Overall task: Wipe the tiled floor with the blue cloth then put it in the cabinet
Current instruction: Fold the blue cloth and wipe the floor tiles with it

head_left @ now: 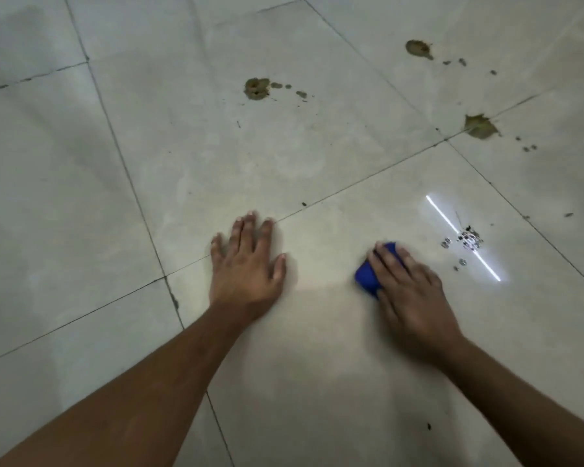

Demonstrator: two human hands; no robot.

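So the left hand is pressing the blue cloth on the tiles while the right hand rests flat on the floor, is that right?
Not quite: the hands are swapped. The head view shows the right hand pressing the blue cloth on the tiles, while the left hand rests flat on the floor.

The right hand point(408, 291) is pressing the blue cloth point(370, 276) flat onto the tiled floor point(81, 214), while the left hand point(245, 264) is resting open beside it; brown stains point(256, 88) are lying farther off.

a deep blue cloth point(368, 276) is being shown against pale beige floor tiles point(317, 156) crossed by dark grout lines, blotched with olive-brown stains point(256, 88).
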